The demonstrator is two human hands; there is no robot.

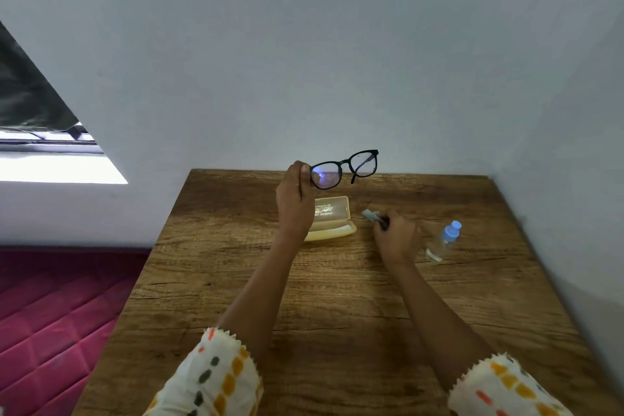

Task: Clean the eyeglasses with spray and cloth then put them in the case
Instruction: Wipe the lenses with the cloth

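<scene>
Sleeves [216, 378] at the table's [337, 314] near edge; left hand [294, 203] pinches glasses [344, 167] above the open case [332, 213], right hand [396, 236] clutches cloth [370, 214], bottle [442, 241] just beside.

Just the one camera here, worn on the person's head. It looks forward and steeply down across the wooden table [337, 307] from the table's near edge, close above it. Its wide lens also takes in the wall [337, 61] behind the table's far edge.
</scene>
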